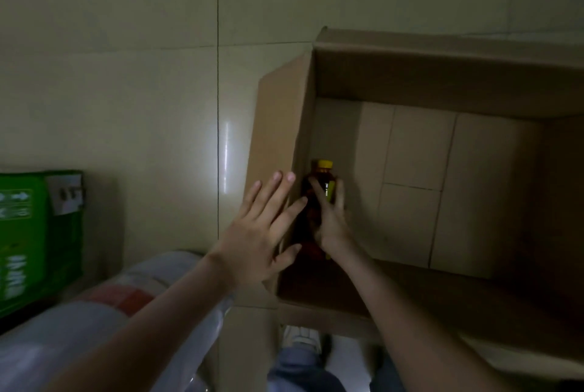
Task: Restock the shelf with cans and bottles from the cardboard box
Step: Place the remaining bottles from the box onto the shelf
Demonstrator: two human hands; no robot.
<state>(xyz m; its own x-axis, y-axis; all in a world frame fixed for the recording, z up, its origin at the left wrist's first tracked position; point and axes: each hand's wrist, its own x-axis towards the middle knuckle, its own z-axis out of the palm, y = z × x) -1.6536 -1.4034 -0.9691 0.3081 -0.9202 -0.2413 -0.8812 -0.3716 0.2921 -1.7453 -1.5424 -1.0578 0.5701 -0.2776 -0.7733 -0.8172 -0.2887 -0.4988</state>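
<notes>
Retrieval is judged under way: the dark amber, yellow-capped bottle [323, 174] at the left wall inside the open brown cardboard box [442, 82] is clasped by the right hand [331, 224], the left hand [256, 233] spread flat alongside. A clean lift out is required next.

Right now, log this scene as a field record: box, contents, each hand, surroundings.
box: open cardboard box on the tiled floor
contents: one dark bottle with a yellow cap, at the box's left wall; no other item visible
right hand: inside the box, grips the bottle
left hand: fingers straight, against the box's left flap
nearby: green carton, plastic-wrapped pack at left
</notes>
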